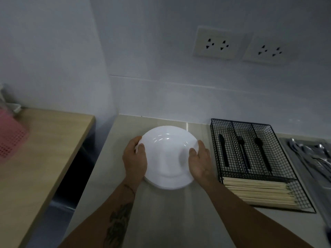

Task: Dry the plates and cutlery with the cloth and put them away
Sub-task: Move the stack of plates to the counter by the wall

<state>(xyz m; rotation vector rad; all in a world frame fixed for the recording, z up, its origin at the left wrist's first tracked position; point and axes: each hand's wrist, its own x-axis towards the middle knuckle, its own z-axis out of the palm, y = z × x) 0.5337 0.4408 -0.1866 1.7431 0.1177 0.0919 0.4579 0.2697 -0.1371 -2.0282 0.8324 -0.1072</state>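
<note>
A white plate [167,154] sits at the middle of the beige counter [179,217], on top of at least one more white plate whose rim shows beneath it. My left hand [134,158] grips its left rim, thumb on top. On the opposite rim my right hand [199,161] holds on the same way. To the right stands a black wire cutlery tray [254,158] with a black knife, fork and spoon in three compartments and a bundle of pale chopsticks [258,193] across the front. No cloth is in view.
A grey tray of metal cutlery [313,156] lies at the far right edge. A wooden table [44,149] stands to the left across a dark gap, with a pink perforated basket [10,136] on it. Two wall sockets [216,43] sit above the counter.
</note>
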